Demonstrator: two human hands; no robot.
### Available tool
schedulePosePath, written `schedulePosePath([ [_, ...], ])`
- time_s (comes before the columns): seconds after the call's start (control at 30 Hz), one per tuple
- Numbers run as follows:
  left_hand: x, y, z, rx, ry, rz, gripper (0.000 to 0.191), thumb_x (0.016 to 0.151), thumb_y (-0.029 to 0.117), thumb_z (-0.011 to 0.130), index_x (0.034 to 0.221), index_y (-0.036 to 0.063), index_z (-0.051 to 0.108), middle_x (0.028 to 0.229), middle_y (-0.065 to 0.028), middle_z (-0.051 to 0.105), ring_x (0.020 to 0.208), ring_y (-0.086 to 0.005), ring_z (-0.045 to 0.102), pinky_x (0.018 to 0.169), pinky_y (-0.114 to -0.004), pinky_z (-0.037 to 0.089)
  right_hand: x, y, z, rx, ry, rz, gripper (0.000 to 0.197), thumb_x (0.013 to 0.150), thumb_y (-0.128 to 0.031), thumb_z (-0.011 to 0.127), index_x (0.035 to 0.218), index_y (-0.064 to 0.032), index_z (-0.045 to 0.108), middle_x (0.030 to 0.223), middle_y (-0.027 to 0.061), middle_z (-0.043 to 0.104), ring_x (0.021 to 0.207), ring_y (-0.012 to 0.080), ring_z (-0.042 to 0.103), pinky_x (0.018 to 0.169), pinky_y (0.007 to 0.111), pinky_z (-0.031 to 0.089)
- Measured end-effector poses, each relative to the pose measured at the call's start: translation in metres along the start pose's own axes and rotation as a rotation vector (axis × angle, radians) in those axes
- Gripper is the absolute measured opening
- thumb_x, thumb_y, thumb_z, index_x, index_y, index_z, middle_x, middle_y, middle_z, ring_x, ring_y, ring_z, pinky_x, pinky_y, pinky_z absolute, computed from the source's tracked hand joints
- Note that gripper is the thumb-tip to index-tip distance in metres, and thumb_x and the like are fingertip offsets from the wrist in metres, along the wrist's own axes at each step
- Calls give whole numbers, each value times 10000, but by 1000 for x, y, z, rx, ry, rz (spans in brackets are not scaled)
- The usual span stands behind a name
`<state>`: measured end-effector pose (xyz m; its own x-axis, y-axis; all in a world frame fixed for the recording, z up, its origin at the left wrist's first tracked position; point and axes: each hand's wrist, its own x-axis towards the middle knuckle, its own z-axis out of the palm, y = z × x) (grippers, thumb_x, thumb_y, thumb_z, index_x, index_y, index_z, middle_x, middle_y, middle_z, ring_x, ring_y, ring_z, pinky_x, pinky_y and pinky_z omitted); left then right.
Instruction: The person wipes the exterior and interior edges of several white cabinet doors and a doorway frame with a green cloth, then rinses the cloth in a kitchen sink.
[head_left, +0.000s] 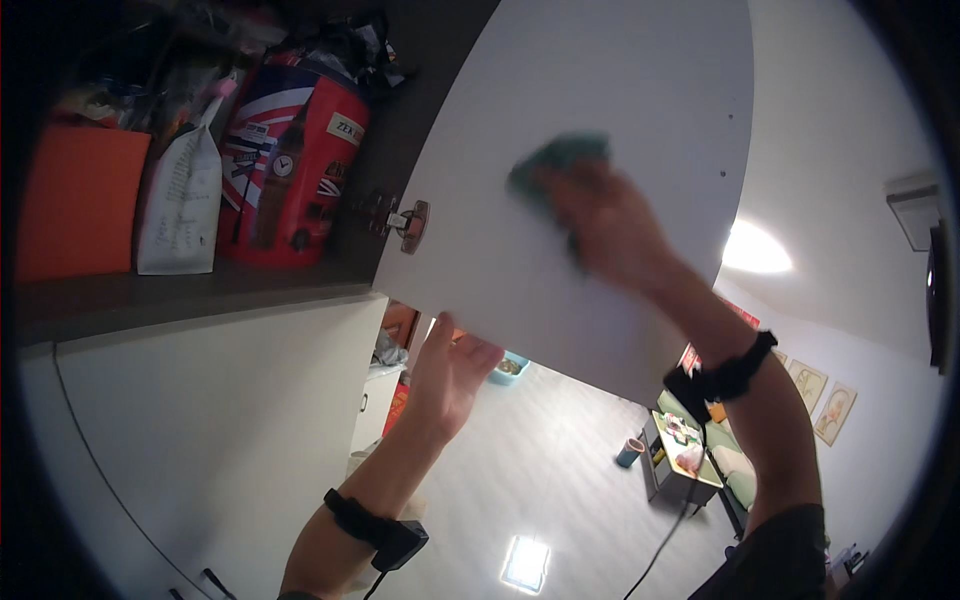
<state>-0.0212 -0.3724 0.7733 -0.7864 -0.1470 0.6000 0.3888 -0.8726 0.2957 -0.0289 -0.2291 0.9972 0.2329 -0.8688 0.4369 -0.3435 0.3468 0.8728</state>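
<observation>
A white cabinet door (480, 247) stands swung out on a metal hinge (411, 226), its inner face towards me. Against the middle of that face my right hand (619, 225) presses a green cloth (562, 161); both are blurred. My left hand (454, 375) holds the door's bottom edge, with the thumb on the near face and the fingertips partly hidden by the edge. Left of the hinge, on the dark cabinet shelf (225, 296), are an orange box (82, 202), a white pouch (180, 206) bearing writing and a red printed canister (296, 165).
Black straps with small boxes and cables circle both forearms. White lower cabinet doors (225, 420) are below the shelf. On the light floor (517, 465) stand a blue bin (631, 453), a blue basin (510, 369) and a low table (679, 457) beside a green sofa (731, 450).
</observation>
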Motion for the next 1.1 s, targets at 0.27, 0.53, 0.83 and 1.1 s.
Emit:
schedulePosePath([
  [0.27, 0, -6, 2, -3, -12, -6, 390, 1013, 467, 508, 1256, 162, 528, 1234, -45, 628, 1188, -195, 581, 1054, -384, 447, 1, 24, 5, -59, 79, 116, 437, 780, 12, 578, 1178, -130, 688, 1294, 21, 644, 1207, 268, 558, 1053, 390, 463],
  [0.53, 1, -10, 7, -22, -3, -14, 432, 1004, 480, 517, 1284, 152, 534, 1281, -45, 624, 1231, -193, 563, 1061, -377, 436, 3, 60, -21, -113, 165, 122, 429, 750, -40, 639, 1165, -141, 678, 1332, -13, 617, 1233, 281, 535, 1050, 383, 448],
  [0.83, 3, -5, -5, -2, -14, 13, 402, 1005, 482, 513, 1236, 158, 569, 1230, -33, 638, 1198, -187, 578, 1050, -364, 438, -48, -22, -10, 56, -147, -117, 518, 731, -58, 689, 1240, -144, 635, 1354, 10, 599, 1256, 232, 531, 1089, 378, 419],
  [1.1, 4, -1, -14, 20, 35, 69, 395, 1006, 467, 522, 1219, 139, 577, 1240, -48, 634, 1189, -190, 578, 1051, -360, 439, -73, -43, 22, -21, -47, -76, 519, 727, -96, 686, 1243, -139, 644, 1315, 15, 621, 1140, 241, 588, 1002, 391, 493],
])
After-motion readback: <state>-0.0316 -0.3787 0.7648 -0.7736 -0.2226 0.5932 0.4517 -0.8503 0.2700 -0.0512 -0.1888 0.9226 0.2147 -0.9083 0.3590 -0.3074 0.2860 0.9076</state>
